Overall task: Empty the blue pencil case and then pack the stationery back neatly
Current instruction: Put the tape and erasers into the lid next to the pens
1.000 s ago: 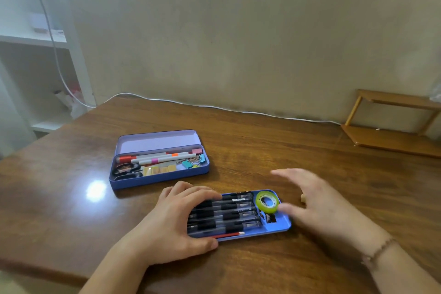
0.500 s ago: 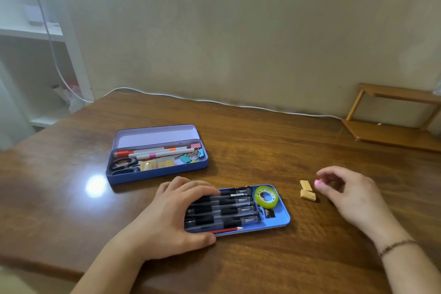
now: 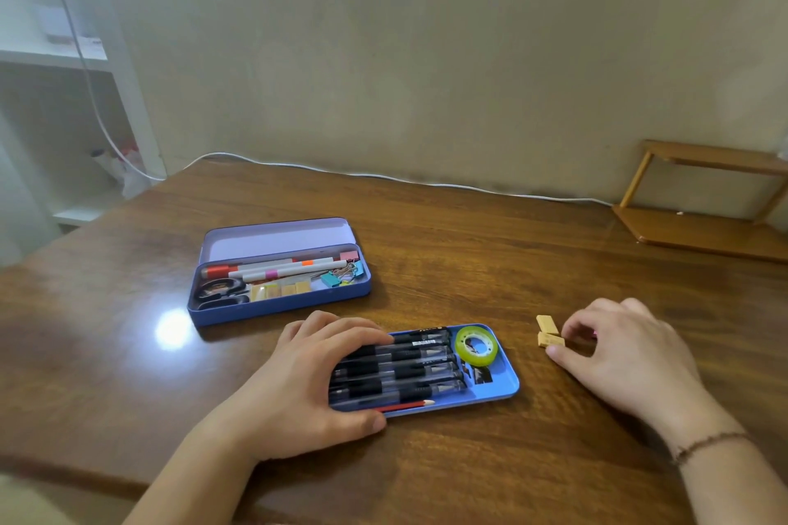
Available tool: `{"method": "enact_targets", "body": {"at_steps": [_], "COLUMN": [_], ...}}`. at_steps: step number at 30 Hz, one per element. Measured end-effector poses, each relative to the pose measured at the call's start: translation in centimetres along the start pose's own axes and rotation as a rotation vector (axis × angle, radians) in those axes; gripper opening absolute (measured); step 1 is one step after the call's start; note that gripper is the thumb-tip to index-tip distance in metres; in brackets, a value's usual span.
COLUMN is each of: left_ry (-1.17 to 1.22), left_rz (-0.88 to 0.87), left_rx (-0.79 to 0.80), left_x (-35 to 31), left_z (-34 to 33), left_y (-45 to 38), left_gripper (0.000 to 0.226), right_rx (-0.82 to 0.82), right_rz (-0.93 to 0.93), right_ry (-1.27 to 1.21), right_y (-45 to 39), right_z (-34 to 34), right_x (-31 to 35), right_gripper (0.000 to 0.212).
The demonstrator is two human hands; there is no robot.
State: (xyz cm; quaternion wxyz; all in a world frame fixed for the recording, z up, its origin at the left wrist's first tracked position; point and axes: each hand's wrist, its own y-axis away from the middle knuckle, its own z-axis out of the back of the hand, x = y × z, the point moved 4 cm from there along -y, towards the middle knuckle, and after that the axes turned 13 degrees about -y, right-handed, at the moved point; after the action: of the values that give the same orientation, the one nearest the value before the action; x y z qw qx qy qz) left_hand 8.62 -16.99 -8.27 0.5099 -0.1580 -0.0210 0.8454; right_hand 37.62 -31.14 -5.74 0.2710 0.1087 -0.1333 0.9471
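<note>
The blue pencil case [image 3: 281,307] lies open on the wooden table, lid [image 3: 277,237] tipped back. Inside are markers [image 3: 281,269], scissors [image 3: 217,292], coloured binder clips [image 3: 337,275] and small tan blocks. Nearer me sits its blue inner tray [image 3: 507,379] with several black pens [image 3: 420,362], a red pencil [image 3: 405,405] and a green tape roll [image 3: 476,345]. My left hand [image 3: 307,379] grips the tray's left end, fingers over the pens and thumb on the near edge. My right hand [image 3: 627,350] is curled on the table beside two tan erasers [image 3: 549,332], with a small pink item [image 3: 594,332] pinched under its fingers.
A wooden rack [image 3: 703,226] stands at the back right against the wall. A white cable [image 3: 383,177] runs along the table's far edge. White shelves [image 3: 55,55] stand to the left. The table's near edge runs under my left forearm.
My right hand left the tray's right end and moved right to the two tan erasers, fingers curling around a pink item. My left hand has stayed on the tray.
</note>
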Motion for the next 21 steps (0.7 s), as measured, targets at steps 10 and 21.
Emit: {"method": "enact_targets", "body": {"at_steps": [10,21], "left_ry": [-0.002,-0.018], "left_rz": [-0.002,-0.005], "left_rx": [0.0,-0.002], "left_x": [0.1,0.0], "left_z": [-0.1,-0.1], "left_y": [-0.1,-0.1], "left_gripper": [0.071,0.071], "right_rx": [0.014,0.051], "right_rz": [0.406,0.465], "right_ry": [-0.333,-0.242], "right_y": [1.2,1.6], "right_z": [0.1,-1.6], "right_x": [3.0,5.8], "right_gripper": [0.021,0.018]}}
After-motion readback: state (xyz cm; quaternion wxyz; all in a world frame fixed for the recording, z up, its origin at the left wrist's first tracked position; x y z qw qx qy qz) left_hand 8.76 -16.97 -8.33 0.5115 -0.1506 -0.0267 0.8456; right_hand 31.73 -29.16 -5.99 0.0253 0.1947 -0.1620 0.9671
